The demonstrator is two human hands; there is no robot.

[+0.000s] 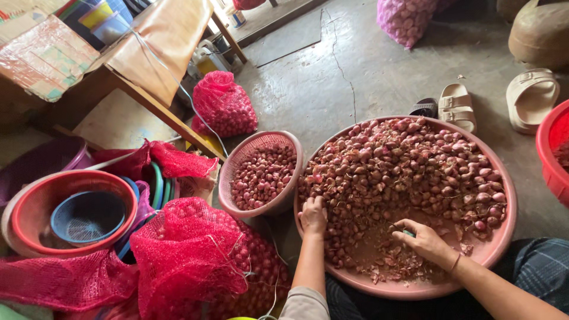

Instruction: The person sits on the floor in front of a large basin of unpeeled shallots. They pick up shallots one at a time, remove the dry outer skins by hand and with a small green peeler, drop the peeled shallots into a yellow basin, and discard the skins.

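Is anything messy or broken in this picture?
A long crack runs across the concrete floor toward the big pink tray. Loose papery skins litter the tray's near side, by the right hand. The left hand rests on the shallots. Nothing looks spilled outside the tray.

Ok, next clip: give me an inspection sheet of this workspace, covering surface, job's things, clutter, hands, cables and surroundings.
Surface: grey concrete floor, cracked.
Job's things: wide pink basin heaped with shallots, loose skins at its near side; pink basket of shallots beside it, rims touching.
Clutter: red mesh sacks of shallots, stacked bowls, sandals.
Hands: left hand rests on the pile at the basin's edge; right hand lies over the skins, grip closed on something small, too hidden to tell what.
Cables: a thin white cord runs off the wooden table.
Surroundings: pink sack far off, red tub at right.
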